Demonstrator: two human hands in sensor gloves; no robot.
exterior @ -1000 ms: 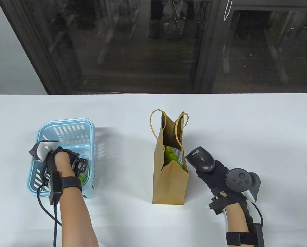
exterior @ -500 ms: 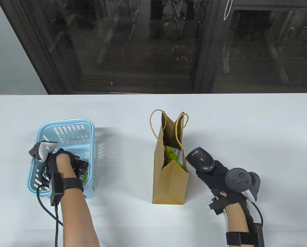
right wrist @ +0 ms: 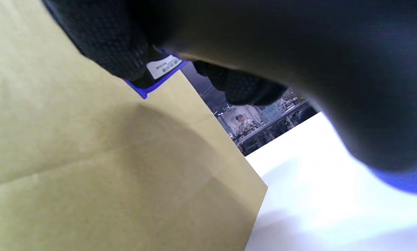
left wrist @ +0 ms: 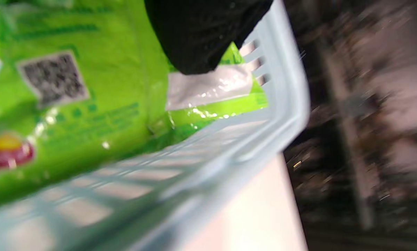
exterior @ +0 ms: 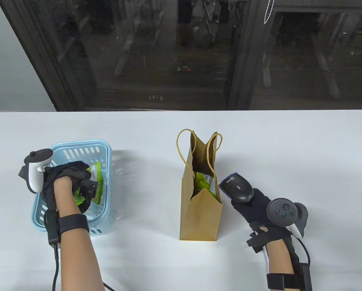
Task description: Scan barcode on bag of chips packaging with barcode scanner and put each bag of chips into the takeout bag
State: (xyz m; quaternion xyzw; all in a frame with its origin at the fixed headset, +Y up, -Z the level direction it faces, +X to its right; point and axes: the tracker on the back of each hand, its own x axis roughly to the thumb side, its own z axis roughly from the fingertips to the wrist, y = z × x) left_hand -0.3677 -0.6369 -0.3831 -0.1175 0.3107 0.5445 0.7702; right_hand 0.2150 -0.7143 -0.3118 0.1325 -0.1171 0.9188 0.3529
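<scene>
bag of chips [exterior: 95, 182] in left hand [exterior: 70, 182] grip, its code square visible only at left wrist; right hand [exterior: 256, 209] grips scanner [exterior: 237, 188].

Open white desk [exterior: 144, 188] lies between the basket [exterior: 103, 151] and the paper bag [exterior: 200, 212]; the two stand well apart. The bag stands upright mid-desk, mouth open upward, two rope handles [exterior: 181, 145] arching over the far end of the opening. A green chip bag [exterior: 203, 182] already fills part of the inside. The scanner [exterior: 238, 189], in the right hand [exterior: 256, 209], sits just beside the bag's right wall. The left hand [exterior: 68, 182] and its chip bag [exterior: 96, 185] occupy the basket's middle, walls on all sides. Desk behind the bag is bare.
</scene>
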